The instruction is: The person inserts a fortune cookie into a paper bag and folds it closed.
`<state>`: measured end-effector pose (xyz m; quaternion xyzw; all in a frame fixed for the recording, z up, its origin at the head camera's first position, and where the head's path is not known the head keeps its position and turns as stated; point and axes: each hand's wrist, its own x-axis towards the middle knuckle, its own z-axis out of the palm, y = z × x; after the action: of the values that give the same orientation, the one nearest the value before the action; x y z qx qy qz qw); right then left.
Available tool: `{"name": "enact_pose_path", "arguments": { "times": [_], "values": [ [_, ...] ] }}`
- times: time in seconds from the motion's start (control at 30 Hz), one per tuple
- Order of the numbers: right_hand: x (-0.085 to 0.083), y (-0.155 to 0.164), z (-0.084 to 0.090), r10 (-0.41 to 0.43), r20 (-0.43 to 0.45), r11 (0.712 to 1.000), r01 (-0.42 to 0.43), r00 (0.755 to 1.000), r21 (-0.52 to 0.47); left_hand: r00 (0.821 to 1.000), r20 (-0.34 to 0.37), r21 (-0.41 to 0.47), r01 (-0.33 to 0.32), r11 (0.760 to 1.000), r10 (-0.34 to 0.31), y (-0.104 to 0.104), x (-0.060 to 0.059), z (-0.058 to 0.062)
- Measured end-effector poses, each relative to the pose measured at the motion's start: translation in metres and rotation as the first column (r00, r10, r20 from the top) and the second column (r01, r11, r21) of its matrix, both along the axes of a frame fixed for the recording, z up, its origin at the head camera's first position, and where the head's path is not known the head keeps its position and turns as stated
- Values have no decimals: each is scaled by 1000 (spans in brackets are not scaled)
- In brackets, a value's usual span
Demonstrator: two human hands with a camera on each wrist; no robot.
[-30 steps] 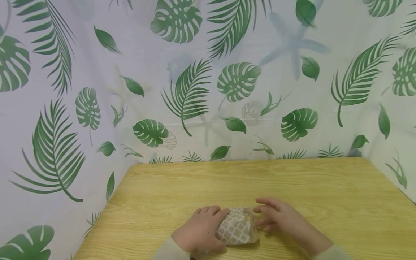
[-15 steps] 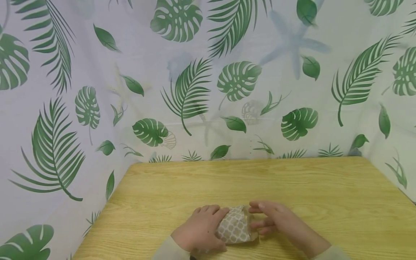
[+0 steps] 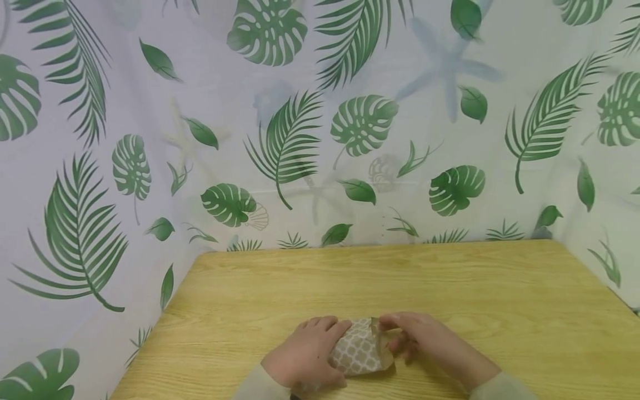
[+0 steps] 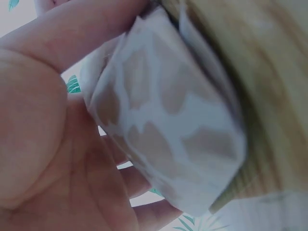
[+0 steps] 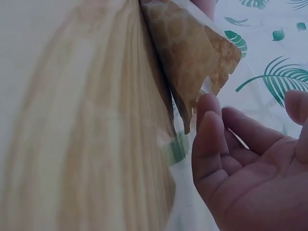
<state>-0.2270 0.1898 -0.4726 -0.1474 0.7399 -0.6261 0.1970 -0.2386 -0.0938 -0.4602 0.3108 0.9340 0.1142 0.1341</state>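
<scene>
A small package in beige paper with a white lattice pattern (image 3: pixel 356 349) lies on the wooden table. My left hand (image 3: pixel 306 351) grips its left part, thumb on the near side and fingers over the far side. In the left wrist view the wrapping paper (image 4: pixel 154 120) bulges out between thumb and fingers, its end folded to a point. At the package's right end, loose brown paper flaps stick out. My right hand (image 3: pixel 425 341) is there with bent fingers, fingertips right at the flap (image 5: pixel 224 67), thumb held apart in the right wrist view. What the paper encloses is hidden.
The wood-grain table (image 3: pixel 380 278) extends behind and to both sides of the hands. A white curtain with green leaf prints (image 3: pixel 320 139) surrounds its back and sides.
My right hand has moved left, its fingers now at the package's open end. The paper flaps there have shifted and folded differently. My left hand keeps its grip in place.
</scene>
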Motion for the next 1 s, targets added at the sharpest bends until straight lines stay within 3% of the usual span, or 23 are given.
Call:
{"name": "enact_pose_path", "arguments": {
  "times": [0.37, 0.63, 0.83, 1.0],
  "values": [
    [-3, -4, -1, -2, -14, 998, 3, 1000, 57, 999, 22, 18, 23, 1000, -24, -1, -1, 1],
    [-6, -8, -2, -18, -19, 996, 20, 1000, 85, 1000, 26, 18, 5, 1000, -5, -1, 1, 5],
    [-5, -6, -3, -81, -1, 995, 80, 997, 54, 1000, 0, 30, -4, 1000, 4, 1, 1, 5],
    [-5, -9, -2, -198, 43, 980, 198, 979, 13, 999, -48, 65, -19, 998, 22, 2, 0, 4]
  ]
}}
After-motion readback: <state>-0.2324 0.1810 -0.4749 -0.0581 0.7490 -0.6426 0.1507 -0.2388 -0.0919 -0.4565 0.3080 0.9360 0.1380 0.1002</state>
